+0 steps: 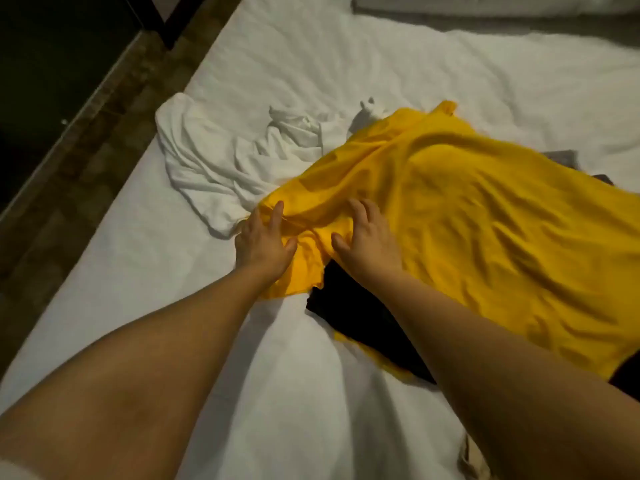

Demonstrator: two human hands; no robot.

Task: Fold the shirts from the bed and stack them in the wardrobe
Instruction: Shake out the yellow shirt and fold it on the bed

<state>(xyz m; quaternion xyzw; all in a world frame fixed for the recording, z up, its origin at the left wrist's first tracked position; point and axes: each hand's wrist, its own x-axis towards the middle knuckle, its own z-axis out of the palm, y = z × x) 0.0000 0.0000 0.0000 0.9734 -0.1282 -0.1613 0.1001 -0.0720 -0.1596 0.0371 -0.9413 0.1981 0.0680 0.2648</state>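
yellow shirt (pixel 485 220) lies under the left hand (pixel 265 244) and right hand (pixel 367 235), both apparently pressing it flat-palmed.

The person's left forearm (pixel 149 358) is bare along the whole length that shows. It looks broad and smooth close to the camera and narrows toward the wrist. The right forearm (pixel 485 341) is bare in the same way and has the same taper, with a soft shadow along its lower edge in the dim light. The left hand (pixel 265 242) is bare, with a wide back, a short thumb and rounded fingertips. The right hand (pixel 367 237) is bare too, and its knuckles show as low, soft ridges. The nails are too blurred to describe. At the lower left corner, against the upper part of the left arm, lies a pale patch (pixel 14 467). It is blurred, and whether it is the edge of a light sleeve cannot be told.
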